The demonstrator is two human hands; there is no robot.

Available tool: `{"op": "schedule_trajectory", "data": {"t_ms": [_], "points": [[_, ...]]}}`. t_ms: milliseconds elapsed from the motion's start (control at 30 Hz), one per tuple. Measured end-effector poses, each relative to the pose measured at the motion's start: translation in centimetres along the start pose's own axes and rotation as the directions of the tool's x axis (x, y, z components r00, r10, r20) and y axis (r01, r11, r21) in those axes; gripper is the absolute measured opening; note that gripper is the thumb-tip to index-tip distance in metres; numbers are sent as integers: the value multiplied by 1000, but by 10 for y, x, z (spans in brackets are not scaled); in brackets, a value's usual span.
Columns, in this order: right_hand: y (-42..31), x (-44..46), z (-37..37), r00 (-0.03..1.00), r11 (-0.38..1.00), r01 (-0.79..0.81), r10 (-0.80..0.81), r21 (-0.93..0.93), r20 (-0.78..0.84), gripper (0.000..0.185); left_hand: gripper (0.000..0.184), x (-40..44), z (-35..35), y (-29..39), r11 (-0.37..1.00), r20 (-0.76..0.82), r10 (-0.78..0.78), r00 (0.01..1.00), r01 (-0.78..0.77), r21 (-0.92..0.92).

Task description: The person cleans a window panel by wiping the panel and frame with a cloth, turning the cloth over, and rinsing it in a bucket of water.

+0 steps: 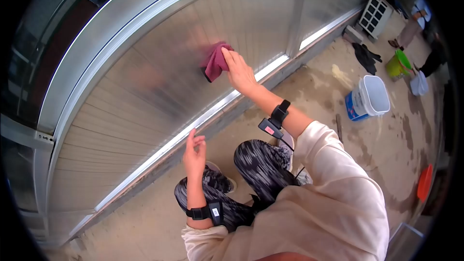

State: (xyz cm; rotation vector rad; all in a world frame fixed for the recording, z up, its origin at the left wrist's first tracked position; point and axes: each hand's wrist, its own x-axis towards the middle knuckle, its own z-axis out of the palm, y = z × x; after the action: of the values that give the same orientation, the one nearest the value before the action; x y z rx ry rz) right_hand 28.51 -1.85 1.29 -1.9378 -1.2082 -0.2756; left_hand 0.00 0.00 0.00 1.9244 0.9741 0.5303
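Right hand pinches crumpled maroon cloth against glossy panel; left hand, at the right's 7 o'clock, is loosely spread.

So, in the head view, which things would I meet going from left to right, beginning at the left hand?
Left hand, maroon cloth, right hand, white-and-blue bucket, green bucket, orange basin.

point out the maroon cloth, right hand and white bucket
Maroon cloth (216, 62), head view: its folded middle.
Right hand (241, 73), head view: back of the hand.
White bucket (359, 99), head view: its outer wall.
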Motion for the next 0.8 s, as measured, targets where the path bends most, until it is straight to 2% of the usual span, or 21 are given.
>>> {"op": "schedule_trajectory", "data": {"t_ms": [67,133,233,367,500,567,667,700,800], "points": [[1,9,-6,994,995,95,-95,-8,-55,65,45,4,3,-2,1000,-30,24,999,-24,-16],[-27,29,-21,941,992,127,-120,0,-317,62,45,-6,-13,-5,999,-45,47,998,-46,20],[-41,73,-69,935,996,86,-79,6,-345,63,44,-6,-2,-3,998,-66,66,996,-67,-4],[-33,78,-78,916,985,149,-171,-88,-364,62,45,-5,-1,-2,998,-42,66,997,-66,5],[0,26,-39,968,985,123,-147,-125,-203,65,45,-6,-1,2,999,-21,45,999,-44,19],[25,-7,-13,996,982,72,-80,-176,-38,65,45,-5,1,-2,997,-19,69,997,-68,44],[39,-23,2,998,985,57,-57,-162,8,64,44,-3,2,1,998,-21,51,998,-50,49],[36,-18,-3,998,985,56,-56,-163,3,64,44,-3,2,2,997,-20,55,998,-54,50],[13,27,-40,965,992,76,-99,-103,-242,61,44,-3,0,1,995,-17,66,998,-65,71]]}}
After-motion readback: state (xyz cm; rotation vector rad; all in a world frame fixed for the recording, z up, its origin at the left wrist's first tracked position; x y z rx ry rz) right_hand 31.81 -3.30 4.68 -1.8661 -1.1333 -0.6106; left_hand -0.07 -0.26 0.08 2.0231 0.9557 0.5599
